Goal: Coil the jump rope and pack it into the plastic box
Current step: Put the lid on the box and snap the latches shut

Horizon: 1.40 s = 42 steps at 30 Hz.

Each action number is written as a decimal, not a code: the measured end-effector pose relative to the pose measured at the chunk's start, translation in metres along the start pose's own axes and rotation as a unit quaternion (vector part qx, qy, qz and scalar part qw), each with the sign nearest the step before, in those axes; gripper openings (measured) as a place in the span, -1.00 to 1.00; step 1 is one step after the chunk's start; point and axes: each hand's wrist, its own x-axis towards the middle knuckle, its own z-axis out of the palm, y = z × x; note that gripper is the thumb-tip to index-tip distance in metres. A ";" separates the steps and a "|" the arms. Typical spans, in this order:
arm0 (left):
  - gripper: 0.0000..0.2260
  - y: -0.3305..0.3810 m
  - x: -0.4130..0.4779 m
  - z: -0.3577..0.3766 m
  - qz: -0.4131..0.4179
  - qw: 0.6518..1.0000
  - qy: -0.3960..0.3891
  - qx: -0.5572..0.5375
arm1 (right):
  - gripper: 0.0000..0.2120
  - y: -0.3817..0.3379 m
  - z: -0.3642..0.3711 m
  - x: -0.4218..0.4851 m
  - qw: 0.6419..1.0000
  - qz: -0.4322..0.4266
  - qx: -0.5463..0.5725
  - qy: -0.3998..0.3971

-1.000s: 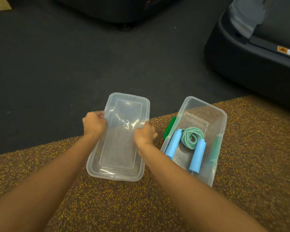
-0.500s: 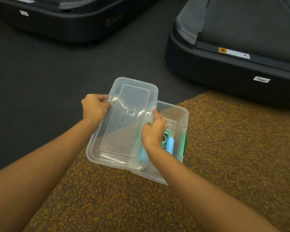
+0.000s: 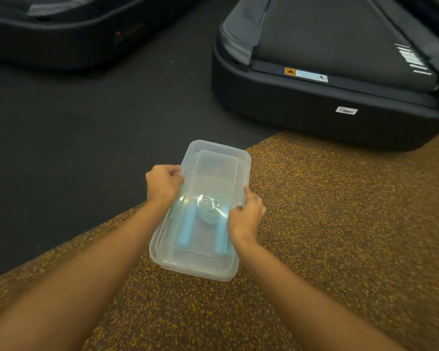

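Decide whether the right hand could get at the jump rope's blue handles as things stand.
Probably not. The clear lid lies over the plastic box with the jump rope under it, and the right hand grips the lid's edge. The lid would need lifting first.

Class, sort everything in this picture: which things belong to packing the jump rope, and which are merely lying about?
Belong to the job: jump rope, coiled, inside the plastic box; clear lid over it; left hand and right hand gripping the lid's edges.
Lying about: right treadmill; left treadmill; speckled mat under the box.
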 end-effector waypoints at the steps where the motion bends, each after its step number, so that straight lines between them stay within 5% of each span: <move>1: -0.80 -0.002 -0.001 0.004 -0.002 1.000 -0.004 -0.001 | -0.47 0.003 -0.002 0.001 1.000 0.000 -0.003 0.000; 36: -0.71 -0.029 0.004 0.018 -0.027 0.999 -0.036 -0.016 | -0.51 0.026 0.007 0.014 0.994 0.063 0.090 -0.010; 42: -0.72 -0.034 0.004 0.016 -0.020 0.999 -0.044 -0.012 | -0.54 0.036 -0.002 0.017 0.998 0.043 0.040 -0.031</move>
